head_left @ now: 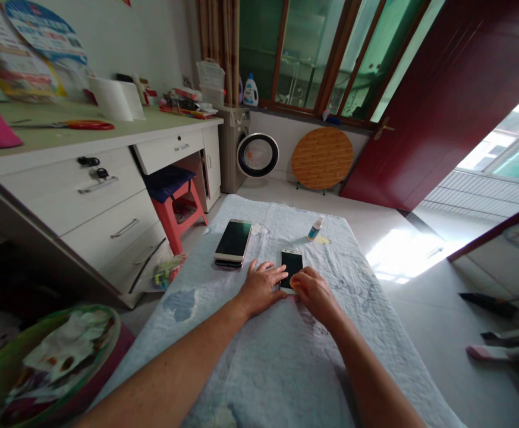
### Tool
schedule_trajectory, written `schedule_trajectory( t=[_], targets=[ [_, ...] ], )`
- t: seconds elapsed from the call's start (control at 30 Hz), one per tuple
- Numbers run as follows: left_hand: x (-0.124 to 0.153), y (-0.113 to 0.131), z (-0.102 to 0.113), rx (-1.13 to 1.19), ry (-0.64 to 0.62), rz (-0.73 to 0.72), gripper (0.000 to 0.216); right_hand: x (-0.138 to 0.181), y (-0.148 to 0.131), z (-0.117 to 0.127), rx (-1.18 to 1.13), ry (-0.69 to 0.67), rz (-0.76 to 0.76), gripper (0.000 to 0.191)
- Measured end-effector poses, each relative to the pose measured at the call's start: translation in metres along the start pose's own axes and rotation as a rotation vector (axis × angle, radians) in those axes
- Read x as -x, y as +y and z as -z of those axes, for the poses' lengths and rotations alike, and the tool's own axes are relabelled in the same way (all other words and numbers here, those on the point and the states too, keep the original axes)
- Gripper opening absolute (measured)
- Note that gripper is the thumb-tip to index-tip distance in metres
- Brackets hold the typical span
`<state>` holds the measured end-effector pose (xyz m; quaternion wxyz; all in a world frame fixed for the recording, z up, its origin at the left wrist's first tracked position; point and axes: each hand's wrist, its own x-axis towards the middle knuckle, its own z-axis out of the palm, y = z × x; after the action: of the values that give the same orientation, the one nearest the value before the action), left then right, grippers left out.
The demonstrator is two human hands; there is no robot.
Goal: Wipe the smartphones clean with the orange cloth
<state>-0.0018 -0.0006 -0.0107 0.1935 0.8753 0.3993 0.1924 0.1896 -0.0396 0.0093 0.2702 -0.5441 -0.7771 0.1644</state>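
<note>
A white-framed smartphone [292, 261] lies screen up on the cloth-covered table [286, 374]. On its left edge rest the outstretched fingers of my left hand [261, 287], thumb pointing toward the phone's lower end. My right hand [316, 292] is closed at the phone's lower right, pinching a small orange piece [293, 282] against the screen; most of that piece is hidden by the fingers. To the left, a larger gold-edged phone [233, 241] sits on top of another dark device. A small clear spray bottle [315, 228] with a blue label stands beyond my right hand.
Along the left runs a desk [161, 122] with drawers, scissors [87, 125] and a paper roll [116, 98]. A red stool [176, 208] is under it. A filled waste bin [114, 333] stands at lower left. Farther back are a washing machine [235, 154] and a round wooden tabletop [321, 157].
</note>
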Motion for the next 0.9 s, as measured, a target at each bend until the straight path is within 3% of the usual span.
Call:
schedule_trajectory(
  t=[0.27,0.43,0.6,0.9],
  targets=[
    [0.0,-0.001,-0.002,-0.059,0.067,-0.024,0.048,-0.015,0.016,-0.01,0.092,0.158,-0.117,0.021],
    [0.0,-0.002,-0.005,-0.02,0.093,0.014,0.064,-0.01,0.002,-0.007,0.054,0.049,0.012,0.019],
    [0.001,-0.002,-0.005,-0.025,0.094,-0.01,0.052,-0.001,-0.013,0.0,-0.051,-0.085,0.11,0.017],
    [0.002,-0.002,-0.002,-0.012,0.092,-0.022,0.054,-0.014,0.016,-0.007,-0.017,0.037,0.002,0.02]
  ],
)
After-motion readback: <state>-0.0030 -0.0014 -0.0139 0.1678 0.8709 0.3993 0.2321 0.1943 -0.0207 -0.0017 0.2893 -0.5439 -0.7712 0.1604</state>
